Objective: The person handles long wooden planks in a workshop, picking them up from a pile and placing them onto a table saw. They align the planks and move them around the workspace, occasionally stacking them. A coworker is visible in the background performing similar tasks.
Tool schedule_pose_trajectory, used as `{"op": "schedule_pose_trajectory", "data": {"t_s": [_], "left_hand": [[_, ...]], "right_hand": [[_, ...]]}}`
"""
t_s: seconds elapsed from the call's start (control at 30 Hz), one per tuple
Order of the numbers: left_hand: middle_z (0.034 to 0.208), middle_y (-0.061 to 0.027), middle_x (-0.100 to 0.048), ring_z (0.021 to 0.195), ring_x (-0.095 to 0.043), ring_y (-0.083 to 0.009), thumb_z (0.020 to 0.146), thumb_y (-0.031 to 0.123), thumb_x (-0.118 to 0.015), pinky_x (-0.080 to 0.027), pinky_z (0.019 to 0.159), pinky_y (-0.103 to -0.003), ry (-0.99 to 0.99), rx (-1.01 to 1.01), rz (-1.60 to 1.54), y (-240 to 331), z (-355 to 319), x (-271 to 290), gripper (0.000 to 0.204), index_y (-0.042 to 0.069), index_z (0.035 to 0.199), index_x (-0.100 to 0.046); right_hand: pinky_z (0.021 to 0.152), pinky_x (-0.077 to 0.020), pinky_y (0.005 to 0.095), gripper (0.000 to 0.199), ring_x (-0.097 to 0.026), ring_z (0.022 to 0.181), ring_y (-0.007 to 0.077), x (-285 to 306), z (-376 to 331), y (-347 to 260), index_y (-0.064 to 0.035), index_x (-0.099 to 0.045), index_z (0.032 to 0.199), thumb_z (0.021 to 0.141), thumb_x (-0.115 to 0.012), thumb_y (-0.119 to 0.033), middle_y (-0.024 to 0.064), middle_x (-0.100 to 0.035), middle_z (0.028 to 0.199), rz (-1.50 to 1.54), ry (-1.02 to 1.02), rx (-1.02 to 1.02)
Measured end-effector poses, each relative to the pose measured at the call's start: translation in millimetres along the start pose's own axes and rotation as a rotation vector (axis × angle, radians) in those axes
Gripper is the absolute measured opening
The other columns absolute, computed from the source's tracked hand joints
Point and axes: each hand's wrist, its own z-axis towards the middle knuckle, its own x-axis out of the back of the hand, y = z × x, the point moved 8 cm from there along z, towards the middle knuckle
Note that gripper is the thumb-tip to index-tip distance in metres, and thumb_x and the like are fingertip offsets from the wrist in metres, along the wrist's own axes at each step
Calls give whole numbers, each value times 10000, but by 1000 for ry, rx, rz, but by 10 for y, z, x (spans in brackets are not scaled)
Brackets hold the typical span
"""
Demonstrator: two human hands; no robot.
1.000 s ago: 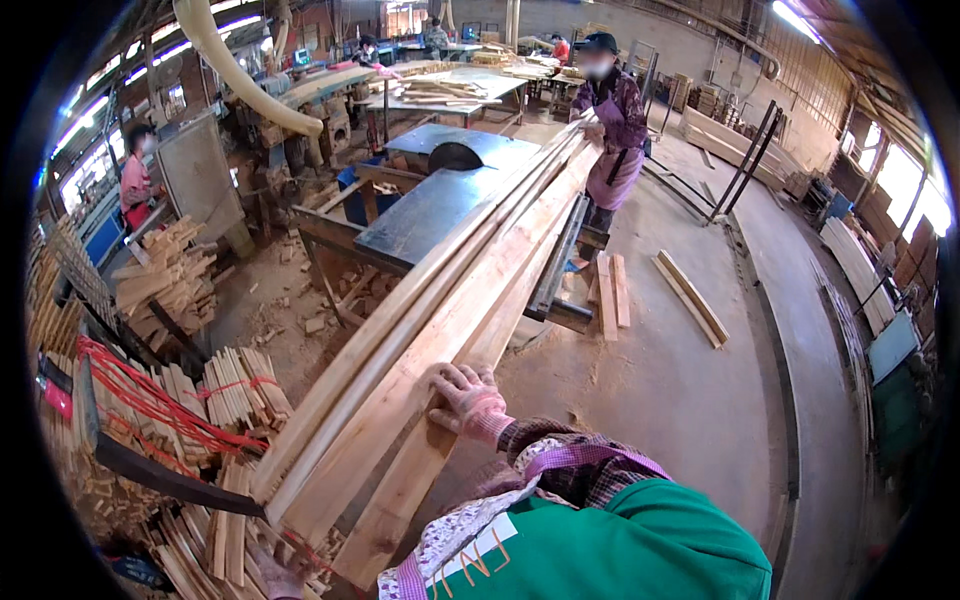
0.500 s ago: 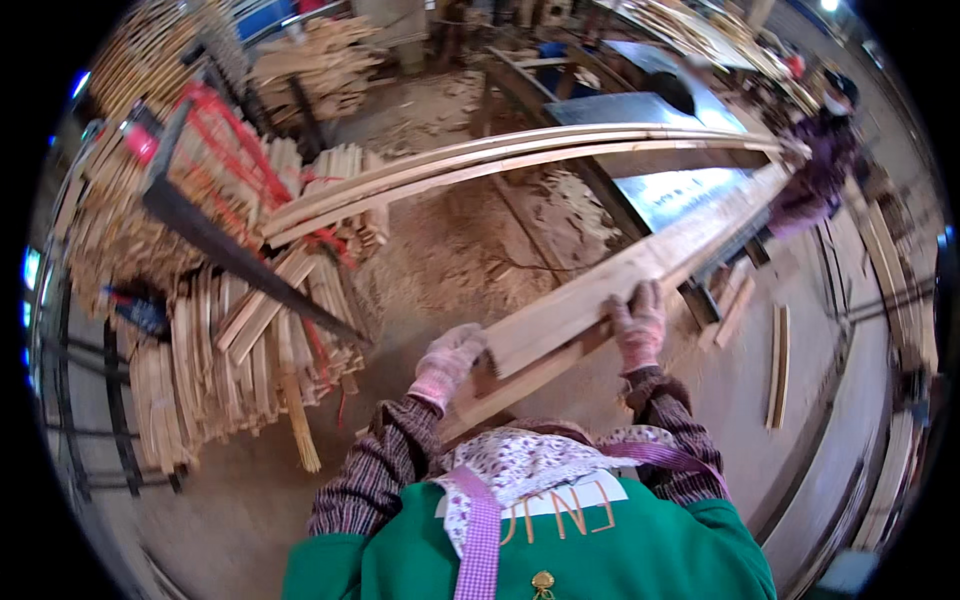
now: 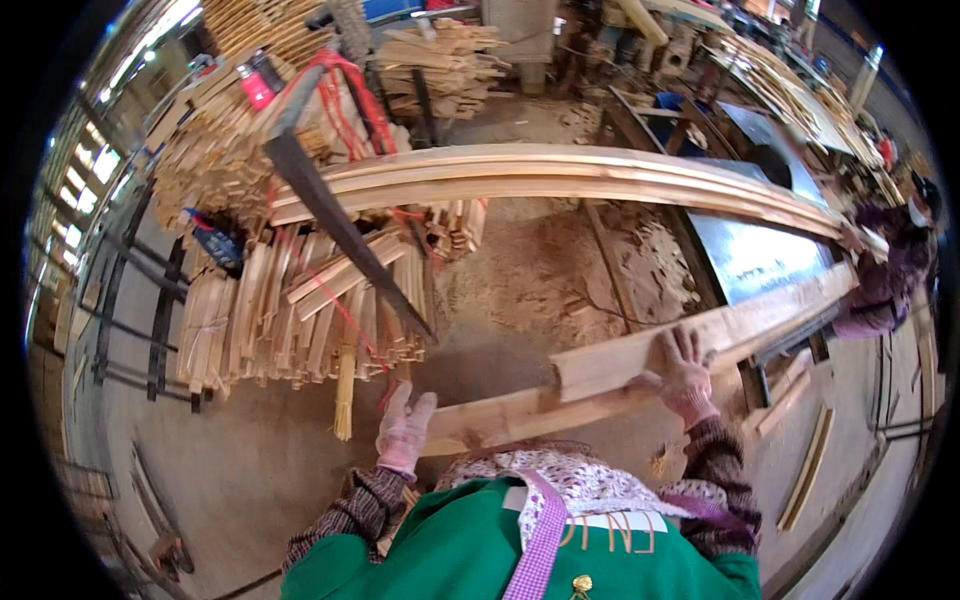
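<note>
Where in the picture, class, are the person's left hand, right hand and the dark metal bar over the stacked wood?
left hand (image 3: 403, 432): head view, back of the hand
right hand (image 3: 684, 382): head view, back of the hand
dark metal bar (image 3: 343, 228): head view, middle of its length

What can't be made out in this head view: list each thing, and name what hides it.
All in the head view:
Lower board: partly hidden by the upper board.
Right hand: palm hidden by its own back.
Metal table: a strip hidden behind the long boards.
Co-worker: grip too small near the right rim.
Green garment: cut off by the lower edge.
</note>
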Motion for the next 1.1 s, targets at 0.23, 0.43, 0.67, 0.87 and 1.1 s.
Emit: {"op": "schedule_pose_trajectory", "data": {"t_s": [0.23, 0.43, 0.67, 0.87, 1.1], "left_hand": [[1202, -66, -705, 1111, -686, -213, 1012, 343, -772, -576, 983, -400, -62, 307, -730, -358, 75, -214, 430, 37, 1304, -696], [1358, -120, -679, 1198, -670, -264, 1058, 416, -679, -558, 1031, -425, -129, 297, -633, -240, -2, -260, 522, 44, 1423, -647], [1561, -144, -540, 1416, -532, -279, 1055, 485, -652, -435, 1190, -411, -139, 327, -750, -86, 141, -270, 737, 24, 1601, -471], [1678, -156, -434, 1497, -468, -311, 1031, 466, -625, -396, 1239, -415, -225, 72, -564, -118, 107, -172, 800, 16, 1653, -397], [1494, -151, -619, 1333, -613, -348, 1022, 481, -671, -518, 1116, -467, -311, 442, -752, 59, -259, -501, 691, 4, 1510, -566]], "right_hand": [[1316, -87, 658, 1093, -244, 1622, 380, 226, 430, -147, -218, -338, 1709, 835, -691, -771, 183, -346, 1722, -232, -205, 335], [1138, -469, 554, 1301, -559, 1377, 393, 61, 657, -203, -278, -456, 1638, 503, -1000, -604, 133, -595, 1453, -136, -355, 342], [934, -557, 528, 930, -711, 1080, 393, 149, 438, -1235, -171, -659, 1366, 595, -919, -623, 139, -723, 1084, 82, -116, 658], [993, -519, 496, 888, -667, 1177, 363, -119, 101, -2635, -170, -640, 1341, 604, -926, -574, 133, -706, 1213, 191, -133, 683], [1116, -359, 709, 1084, -566, 1317, 375, -406, -253, -2659, -171, -525, 1492, 534, -847, -562, 134, -585, 1397, -180, 112, 883]]}}
